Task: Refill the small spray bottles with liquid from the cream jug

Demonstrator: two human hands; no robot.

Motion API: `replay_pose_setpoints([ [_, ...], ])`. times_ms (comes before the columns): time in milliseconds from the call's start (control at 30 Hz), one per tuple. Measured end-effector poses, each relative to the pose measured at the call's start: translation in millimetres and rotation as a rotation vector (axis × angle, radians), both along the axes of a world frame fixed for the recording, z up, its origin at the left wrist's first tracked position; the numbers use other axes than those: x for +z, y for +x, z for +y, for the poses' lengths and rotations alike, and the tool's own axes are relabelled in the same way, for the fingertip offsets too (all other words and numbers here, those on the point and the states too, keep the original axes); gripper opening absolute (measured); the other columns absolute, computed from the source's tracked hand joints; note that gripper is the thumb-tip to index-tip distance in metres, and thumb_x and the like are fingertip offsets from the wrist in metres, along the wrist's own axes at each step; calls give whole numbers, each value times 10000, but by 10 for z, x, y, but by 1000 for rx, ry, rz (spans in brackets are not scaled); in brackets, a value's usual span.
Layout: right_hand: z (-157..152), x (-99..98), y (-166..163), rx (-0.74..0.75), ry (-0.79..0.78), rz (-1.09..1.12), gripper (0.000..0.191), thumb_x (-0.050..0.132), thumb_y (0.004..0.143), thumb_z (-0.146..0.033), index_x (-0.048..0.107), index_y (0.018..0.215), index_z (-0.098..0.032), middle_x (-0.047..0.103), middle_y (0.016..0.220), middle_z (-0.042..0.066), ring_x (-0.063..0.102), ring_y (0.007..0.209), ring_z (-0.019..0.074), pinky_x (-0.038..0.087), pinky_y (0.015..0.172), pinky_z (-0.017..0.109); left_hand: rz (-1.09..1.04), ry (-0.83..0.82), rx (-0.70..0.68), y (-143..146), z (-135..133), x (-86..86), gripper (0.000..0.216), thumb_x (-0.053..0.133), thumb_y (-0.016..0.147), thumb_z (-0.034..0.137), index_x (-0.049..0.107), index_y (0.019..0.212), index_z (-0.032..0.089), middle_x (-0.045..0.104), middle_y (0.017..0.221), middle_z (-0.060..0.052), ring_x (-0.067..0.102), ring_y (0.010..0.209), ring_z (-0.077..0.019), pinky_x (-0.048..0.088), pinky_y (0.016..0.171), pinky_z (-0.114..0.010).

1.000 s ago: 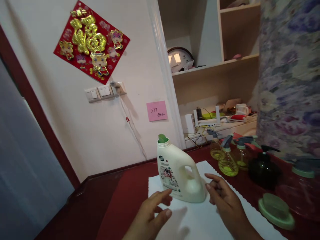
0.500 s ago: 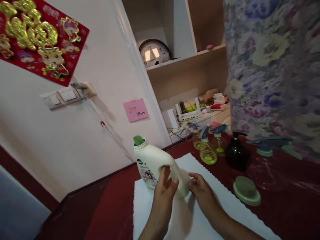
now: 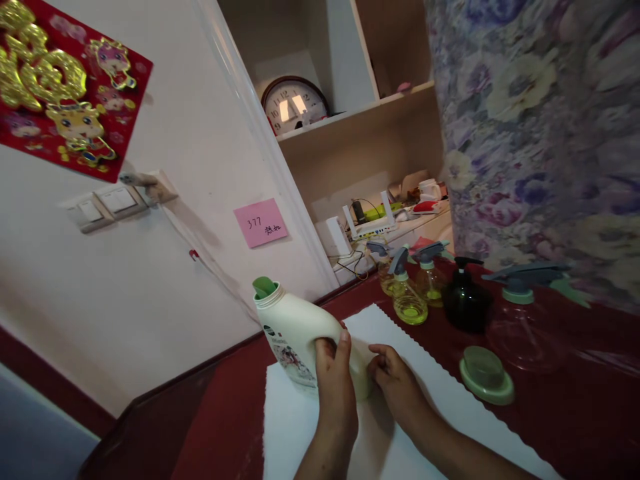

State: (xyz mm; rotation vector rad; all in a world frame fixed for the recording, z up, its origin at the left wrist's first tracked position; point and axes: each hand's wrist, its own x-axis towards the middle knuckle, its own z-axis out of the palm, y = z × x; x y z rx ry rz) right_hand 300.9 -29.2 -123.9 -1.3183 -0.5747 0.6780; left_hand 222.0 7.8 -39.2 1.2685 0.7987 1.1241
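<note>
Dark red covers the table [image 3: 575, 427], and a white scallop-edged mat [image 3: 440, 393] lies across it. On that mat stands a cream detergent bottle [image 3: 295, 327] with a green cap, tilted towards the wall. The left hand [image 3: 335, 380] is wrapped around the bottle's handle side, fingers closed on it. The right hand [image 3: 395, 377] sits just beside the bottle's base, fingers curled against it; whether it actually grips I cannot tell. Right of the bottle, off the mat, stand yellow-filled spray bottles [image 3: 407, 297], a dark pump bottle [image 3: 465, 300], a clear pink spray bottle [image 3: 525, 330] and a green lid [image 3: 486, 377].
</note>
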Motion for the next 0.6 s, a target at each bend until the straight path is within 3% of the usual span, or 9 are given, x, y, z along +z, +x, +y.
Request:
replay_pose_setpoints([
  [233, -40, 58, -2, 28, -13, -34, 354, 535, 760, -406, 606, 1049, -214, 647, 837, 18, 657, 797, 227, 524, 753, 358, -19, -51, -24, -93, -22, -59, 553, 736, 787, 574, 617, 1136, 162, 689, 1152, -125, 612, 1134, -298, 463, 983, -385],
  [467, -4, -54, -49, 55, -4, -92, 401, 478, 690, -350, 630, 1022, -186, 675, 905, 70, 675, 838, 238, 546, 750, 356, 94, 39, -190, -389, -50, -26, 385, 813, 740, 480, 668, 970, 207, 722, 1087, -95, 632, 1092, -303, 484, 919, -369],
  [533, -4, -68, -72, 60, -5, -117, 408, 484, 678, -347, 639, 1017, -181, 686, 948, 89, 679, 874, 250, 550, 791, 371, 106, 65, -127, -587, -11, 1, 512, 862, 668, 499, 696, 1057, 210, 731, 1135, -110, 634, 1117, -326, 492, 928, -386],
  [600, -18, -63, -91, 62, -14, -153, 393, 509, 680, -343, 655, 1012, -193, 702, 994, 95, 679, 936, 268, 541, 846, 391, 112, 122, 64, -804, 79, 62, 599, 852, 666, 540, 695, 1146, 218, 735, 1152, -106, 640, 1113, -329, 501, 920, -390],
])
